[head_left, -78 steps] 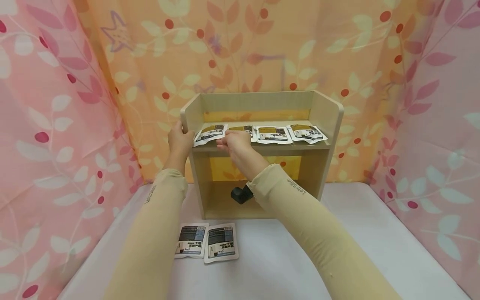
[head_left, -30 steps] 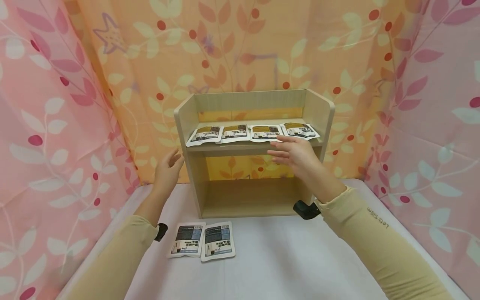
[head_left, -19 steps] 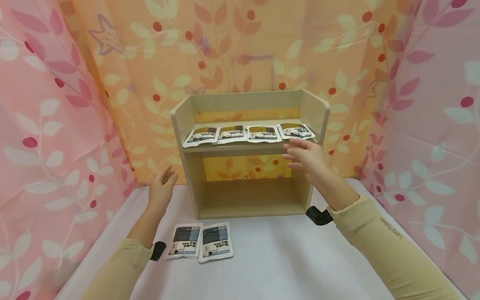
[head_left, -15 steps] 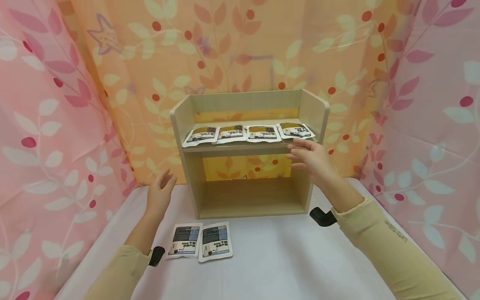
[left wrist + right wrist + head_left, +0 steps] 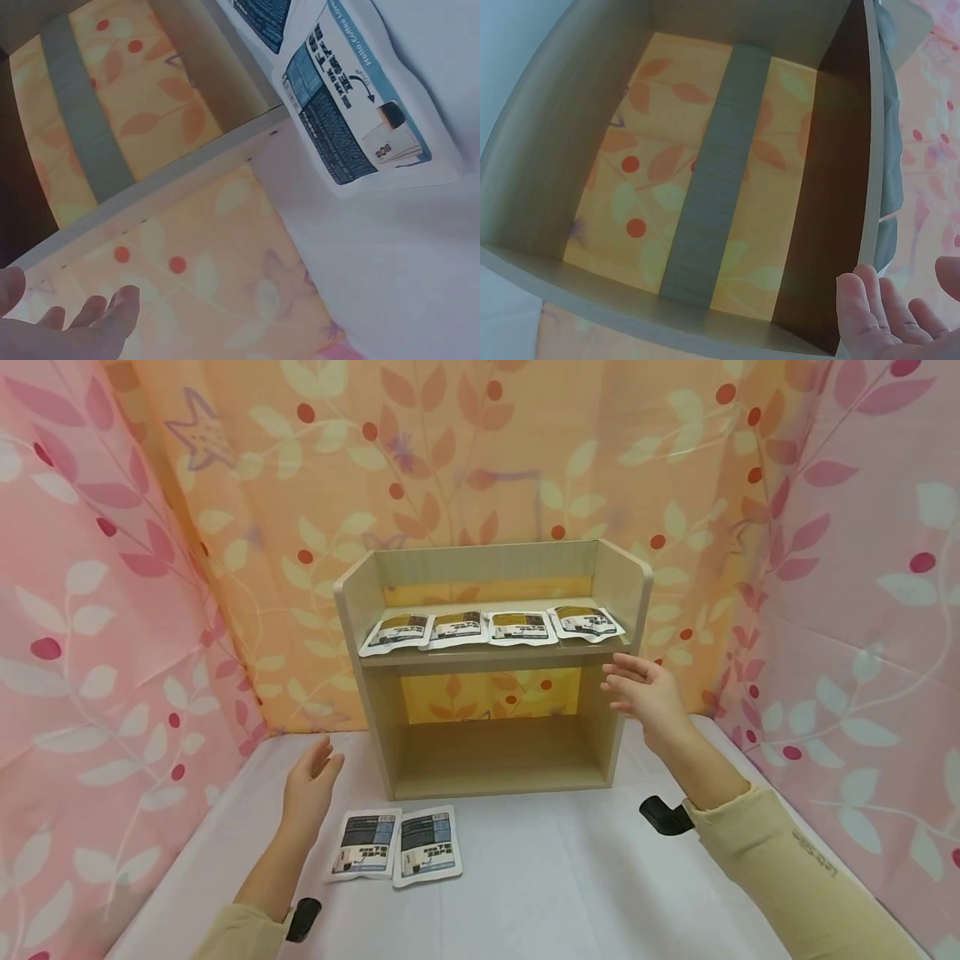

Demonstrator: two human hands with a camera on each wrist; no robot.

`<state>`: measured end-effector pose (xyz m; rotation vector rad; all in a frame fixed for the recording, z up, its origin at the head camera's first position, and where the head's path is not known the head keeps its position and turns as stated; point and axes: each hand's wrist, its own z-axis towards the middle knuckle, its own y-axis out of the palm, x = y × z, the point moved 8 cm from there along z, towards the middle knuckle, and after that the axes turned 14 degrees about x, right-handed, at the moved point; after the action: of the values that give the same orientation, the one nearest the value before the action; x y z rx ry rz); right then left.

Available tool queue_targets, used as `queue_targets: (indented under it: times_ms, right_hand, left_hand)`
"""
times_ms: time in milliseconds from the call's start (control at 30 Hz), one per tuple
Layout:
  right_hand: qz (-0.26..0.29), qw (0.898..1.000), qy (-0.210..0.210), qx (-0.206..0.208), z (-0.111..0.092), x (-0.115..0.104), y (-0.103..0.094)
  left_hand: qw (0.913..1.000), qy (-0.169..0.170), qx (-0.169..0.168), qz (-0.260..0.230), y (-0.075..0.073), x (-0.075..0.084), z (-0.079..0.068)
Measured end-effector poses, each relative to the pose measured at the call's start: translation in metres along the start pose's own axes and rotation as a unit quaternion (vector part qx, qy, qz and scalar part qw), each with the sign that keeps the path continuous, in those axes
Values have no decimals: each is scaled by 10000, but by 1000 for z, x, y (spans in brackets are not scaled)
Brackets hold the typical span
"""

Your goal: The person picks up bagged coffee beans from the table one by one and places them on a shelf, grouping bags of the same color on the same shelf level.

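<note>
My left hand [image 5: 307, 787] is held over the table to the left of the shelf unit, fingers relaxed and nothing in it. My right hand [image 5: 648, 697] hovers in front of the shelf unit's right side, also bare, its fingers loosely extended. Several white flat pouches [image 5: 520, 627] with gold and black labels lie in a row along the upper shelf [image 5: 487, 657]. Two more pouches, a left one [image 5: 366, 843] and a right one [image 5: 427, 845], lie side by side on the table, dark blue labels up. In the left wrist view, the nearer pouch [image 5: 360, 112] reads "Hello, Coffee Lover".
The pale wooden two-level shelf unit [image 5: 626, 593] stands at the back of the white table [image 5: 517, 877]. Its lower compartment [image 5: 502, 752] has an open back with a crossbar. Printed cloth [image 5: 450, 460] hangs behind and on both sides. Black wrist cameras sit at both cuffs.
The left hand has left the shelf unit's left side and moved down toward me. The right hand has withdrawn from the second pouch, going right and down. Table pouches stay put.
</note>
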<state>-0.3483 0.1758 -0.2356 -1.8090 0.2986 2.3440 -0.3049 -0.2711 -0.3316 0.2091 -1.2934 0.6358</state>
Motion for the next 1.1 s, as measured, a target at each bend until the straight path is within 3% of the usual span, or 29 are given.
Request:
queue_targets:
  times_ms: [233,567,867,1100]
  right_hand:
    - [100,9997,-132,169,1,5,-9]
    - [-263,9968,-403,645,1,14,-24]
    - [-565,9926,-160,1067,2,30,-35]
    - [-608,9929,47,1018,7,44,-37]
  left_hand:
    - [9999,-75,-47,131,-2,-7,-5]
    - [9994,-215,-43,284,-6,-21,-12]
    - [9978,-403,-244,468,-8,-40,-22]
    - [9955,-619,-276,658,-11,-57,-31]
